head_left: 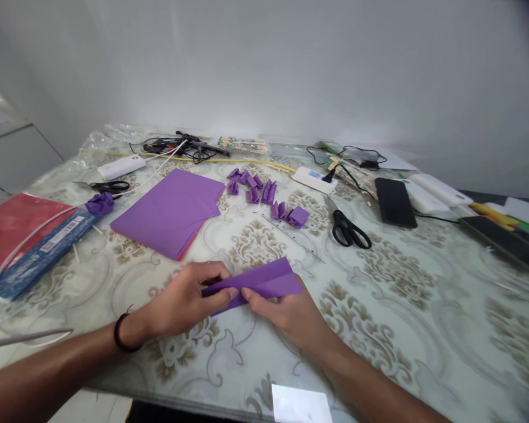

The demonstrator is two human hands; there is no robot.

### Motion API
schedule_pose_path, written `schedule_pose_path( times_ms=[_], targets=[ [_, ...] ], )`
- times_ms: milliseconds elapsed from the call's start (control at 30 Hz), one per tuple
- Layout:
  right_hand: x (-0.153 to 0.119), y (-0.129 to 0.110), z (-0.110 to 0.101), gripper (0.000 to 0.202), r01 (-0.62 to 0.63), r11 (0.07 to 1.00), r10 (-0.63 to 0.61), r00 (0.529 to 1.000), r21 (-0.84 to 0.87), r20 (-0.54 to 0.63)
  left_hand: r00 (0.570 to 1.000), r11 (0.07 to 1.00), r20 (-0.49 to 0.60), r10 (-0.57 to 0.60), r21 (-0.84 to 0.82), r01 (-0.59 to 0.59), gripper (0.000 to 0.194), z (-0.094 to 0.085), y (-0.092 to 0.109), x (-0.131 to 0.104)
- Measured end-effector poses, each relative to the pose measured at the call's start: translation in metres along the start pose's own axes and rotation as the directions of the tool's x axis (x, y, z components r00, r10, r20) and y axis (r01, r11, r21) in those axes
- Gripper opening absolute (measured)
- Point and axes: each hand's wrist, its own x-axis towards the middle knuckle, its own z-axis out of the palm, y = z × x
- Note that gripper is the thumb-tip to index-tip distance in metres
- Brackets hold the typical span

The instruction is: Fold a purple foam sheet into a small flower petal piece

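Observation:
A folded strip of purple paper (267,281) is held between my two hands, just above the patterned tabletop. My left hand (198,296) pinches its left end, thumb on the near face. My right hand (286,311) grips it from below, with the thumb pressed near the middle and the other fingers hidden behind the paper. Beyond the hands lie several small folded purple paper pieces (253,191). To their left is a stack of purple sheets (171,205), with a red edge showing underneath. A clear ruler (291,236) lies between the folded pieces and my right hand.
Black-handled scissors (350,228) lie to the right, near a phone (395,201). A second pair (110,187) sits at left by a crumpled purple paper (100,203) and a red-and-blue packet (30,241). A white power strip (315,179) and tangled cables (180,147) are at the back.

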Motion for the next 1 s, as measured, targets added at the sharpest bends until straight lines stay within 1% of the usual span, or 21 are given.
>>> schedule_pose_path(
  times_ms=[67, 167, 233, 300, 433, 567, 667, 733, 800, 867, 900, 1000],
  targets=[
    [-0.001, -0.002, 0.000, 0.018, -0.017, 1.000, 0.017, 0.999, 0.003, -0.038, 1.000, 1.000, 0.009, 0.009, 0.016, -0.009, 0.021, -0.001, 0.002, 0.000],
    [0.000, -0.004, -0.002, 0.021, -0.038, 0.999, 0.039, 0.991, 0.014, -0.125, 1.000, 0.999, 0.009, 0.001, 0.043, -0.002, 0.023, -0.003, 0.005, -0.001],
    [0.002, -0.006, -0.006, 0.019, -0.019, 1.000, 0.017, 0.996, -0.016, -0.089, 1.000, 0.998, 0.011, -0.002, 0.057, 0.001, 0.025, -0.005, 0.007, -0.002],
    [0.006, -0.008, -0.011, 0.019, 0.049, 0.997, -0.052, 0.997, -0.059, -0.055, 1.000, 0.998, 0.017, -0.001, 0.064, 0.000, 0.026, -0.007, 0.008, -0.002],
    [0.013, -0.008, -0.024, 0.015, 0.194, 0.970, -0.204, 0.977, -0.144, -0.061, 0.999, 0.997, 0.028, -0.023, 0.070, 0.021, 0.027, -0.012, 0.008, 0.000],
    [0.016, -0.008, -0.036, 0.020, 0.253, 0.955, -0.269, 0.959, -0.153, -0.092, 0.999, 0.997, 0.022, -0.029, 0.066, 0.027, 0.029, -0.019, 0.002, 0.000],
    [0.019, -0.007, -0.045, 0.015, 0.297, 0.948, -0.313, 0.935, -0.112, -0.166, 0.999, 0.999, 0.012, -0.039, 0.036, 0.039, 0.030, -0.023, -0.003, 0.000],
    [0.021, -0.006, -0.050, 0.014, 0.332, 0.939, -0.343, 0.909, -0.088, -0.237, 0.998, 0.998, 0.003, -0.058, 0.002, 0.058, 0.031, -0.025, -0.005, 0.001],
    [0.022, -0.005, -0.051, 0.011, 0.381, 0.923, -0.381, 0.882, -0.055, -0.276, 0.997, 0.996, -0.016, -0.077, -0.049, 0.076, 0.035, -0.026, -0.005, 0.002],
    [0.021, -0.003, -0.050, 0.004, 0.431, 0.902, -0.425, 0.868, -0.034, -0.255, 0.995, 0.990, -0.042, -0.095, -0.113, 0.090, 0.039, -0.025, -0.004, 0.003],
    [0.020, -0.003, -0.048, 0.010, 0.449, 0.893, -0.445, 0.867, -0.036, -0.224, 0.993, 0.985, -0.056, -0.104, -0.146, 0.095, 0.039, -0.024, -0.003, 0.004],
    [0.016, -0.001, -0.041, 0.035, 0.451, 0.890, -0.456, 0.884, -0.074, -0.102, 0.987, 0.964, -0.077, -0.145, -0.237, 0.123, 0.040, -0.021, -0.003, 0.004]
  ],
)
